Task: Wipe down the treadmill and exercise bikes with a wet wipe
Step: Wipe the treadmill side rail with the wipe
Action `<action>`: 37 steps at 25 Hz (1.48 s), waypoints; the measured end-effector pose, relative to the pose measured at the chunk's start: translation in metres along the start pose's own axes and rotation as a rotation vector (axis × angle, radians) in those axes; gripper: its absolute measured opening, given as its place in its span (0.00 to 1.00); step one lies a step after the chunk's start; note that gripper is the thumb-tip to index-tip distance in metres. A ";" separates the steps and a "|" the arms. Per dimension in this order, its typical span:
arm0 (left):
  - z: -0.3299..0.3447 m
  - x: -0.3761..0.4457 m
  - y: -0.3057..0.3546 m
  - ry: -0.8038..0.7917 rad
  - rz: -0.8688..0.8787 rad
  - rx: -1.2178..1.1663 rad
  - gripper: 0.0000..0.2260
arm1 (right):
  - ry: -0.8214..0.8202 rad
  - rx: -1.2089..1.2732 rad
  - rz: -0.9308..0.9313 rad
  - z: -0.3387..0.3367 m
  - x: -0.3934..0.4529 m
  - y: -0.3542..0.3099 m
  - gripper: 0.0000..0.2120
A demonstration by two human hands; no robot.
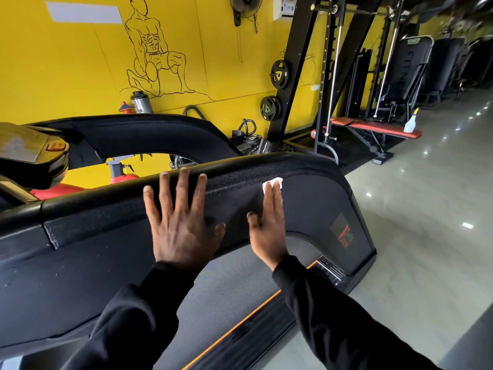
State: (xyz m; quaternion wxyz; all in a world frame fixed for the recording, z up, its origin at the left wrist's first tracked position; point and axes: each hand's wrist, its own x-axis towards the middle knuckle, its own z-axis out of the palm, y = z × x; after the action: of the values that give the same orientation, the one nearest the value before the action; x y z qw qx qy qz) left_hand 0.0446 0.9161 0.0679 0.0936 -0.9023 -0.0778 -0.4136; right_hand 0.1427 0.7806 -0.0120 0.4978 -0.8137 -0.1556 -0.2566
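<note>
The flat right hand point(268, 222) presses a wet wipe point(272, 182) on the treadmill side panel point(314, 206); the left hand point(179, 222) rests spread, grasping nothing. Next, I think, sweep toward the handrail point(240, 162).

A black treadmill point(314, 214) with a broad curved side panel topped by a padded rail, its grey belt edged by an orange stripe below. A small white wet wipe point(272, 182) lies flat against the panel just under the rail, mostly covered.
</note>
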 end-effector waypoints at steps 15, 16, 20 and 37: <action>0.005 -0.002 -0.009 0.003 0.037 0.058 0.48 | -0.146 -0.226 -0.149 0.019 -0.045 0.025 0.40; 0.004 -0.003 -0.009 -0.002 0.033 0.058 0.48 | -0.106 -0.143 0.011 0.020 -0.042 0.023 0.40; 0.003 -0.006 -0.009 -0.008 0.043 0.058 0.48 | -0.277 -0.246 -0.243 0.026 -0.082 0.022 0.39; -0.016 -0.019 -0.040 0.020 -0.046 0.066 0.47 | -0.294 -0.421 -0.548 0.035 -0.093 0.000 0.39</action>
State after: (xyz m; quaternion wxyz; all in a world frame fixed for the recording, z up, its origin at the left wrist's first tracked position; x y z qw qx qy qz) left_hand 0.0123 0.9499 0.0677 0.1147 -0.8926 -0.1112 -0.4217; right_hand 0.0752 0.8117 -0.0782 0.2048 -0.8546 -0.3811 -0.2873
